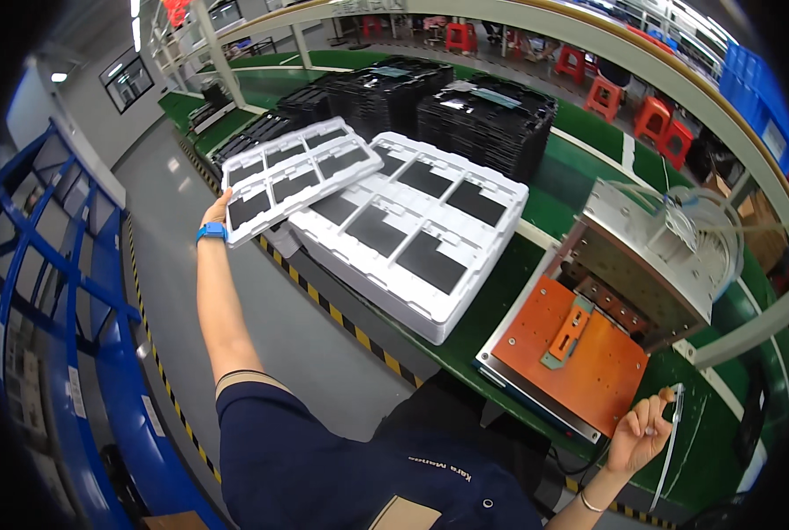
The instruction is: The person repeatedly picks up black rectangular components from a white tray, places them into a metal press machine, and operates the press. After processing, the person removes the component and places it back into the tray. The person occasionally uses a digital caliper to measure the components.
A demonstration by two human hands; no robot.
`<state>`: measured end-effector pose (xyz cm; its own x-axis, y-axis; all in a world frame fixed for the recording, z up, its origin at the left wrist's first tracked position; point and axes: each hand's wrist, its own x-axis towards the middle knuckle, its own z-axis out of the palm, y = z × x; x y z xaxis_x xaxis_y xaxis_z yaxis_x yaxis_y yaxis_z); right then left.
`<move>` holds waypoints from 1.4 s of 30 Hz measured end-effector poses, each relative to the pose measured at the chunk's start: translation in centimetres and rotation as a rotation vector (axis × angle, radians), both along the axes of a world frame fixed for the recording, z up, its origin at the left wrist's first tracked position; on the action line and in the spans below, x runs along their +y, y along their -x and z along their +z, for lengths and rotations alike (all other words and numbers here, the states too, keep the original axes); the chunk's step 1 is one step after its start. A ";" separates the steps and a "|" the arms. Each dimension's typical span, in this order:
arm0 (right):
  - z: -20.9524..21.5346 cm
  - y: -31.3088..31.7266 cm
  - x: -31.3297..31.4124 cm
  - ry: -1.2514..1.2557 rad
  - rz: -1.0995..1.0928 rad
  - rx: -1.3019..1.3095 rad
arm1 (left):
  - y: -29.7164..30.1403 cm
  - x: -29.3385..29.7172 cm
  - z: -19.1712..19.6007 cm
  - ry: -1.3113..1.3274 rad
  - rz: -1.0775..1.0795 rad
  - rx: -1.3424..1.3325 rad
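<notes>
"My left hand [218, 212]?"

"I see it clamped on a white rectangular plastic tray [302, 169], tilted above the stacked white plastic trays [425, 215]."

"My right hand [639, 435]?"

"Well apart, pinching a thin pale strip [672, 442] beside the flat orange plate [602, 371]."

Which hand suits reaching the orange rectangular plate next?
Likely the right hand, beside the orange rectangular plate, apparently holding a thin pale strip; the left hand, farther off, holds a white plastic tray.

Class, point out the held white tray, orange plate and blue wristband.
Held white tray [310, 200], head view: near rim.
Orange plate [590, 373], head view: bare surface.
Blue wristband [212, 230], head view: its middle.
</notes>
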<state>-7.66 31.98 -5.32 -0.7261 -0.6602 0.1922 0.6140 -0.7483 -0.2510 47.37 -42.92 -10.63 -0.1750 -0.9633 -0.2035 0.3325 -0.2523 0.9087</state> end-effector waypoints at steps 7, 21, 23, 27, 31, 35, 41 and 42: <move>-0.1 0.6 -0.1 -0.063 -0.029 0.028 | -0.5 0.0 -5.1 0.051 0.160 0.053; 0.5 0.0 -0.3 -0.102 -0.075 0.051 | 11.0 3.2 -8.1 0.191 0.688 -1.098; 0.0 0.3 -0.4 -0.082 -0.041 0.035 | 6.7 0.8 -7.3 0.207 0.727 -1.032; 0.0 0.2 -0.1 -0.075 -0.062 0.068 | 8.7 0.5 -8.2 0.192 0.639 -0.843; 0.1 0.2 -0.2 -0.095 -0.068 0.066 | 9.2 1.7 -9.0 0.277 0.709 -0.760; 0.4 0.5 -0.5 -0.113 -0.045 0.090 | 10.5 1.8 -8.8 0.270 0.788 -0.840; 0.1 0.2 0.0 -0.113 -0.048 0.152 | 10.6 2.7 -8.9 0.265 0.765 -0.802; 0.2 0.0 -0.1 -0.108 -0.032 0.165 | 9.1 2.6 -8.6 0.266 0.755 -0.809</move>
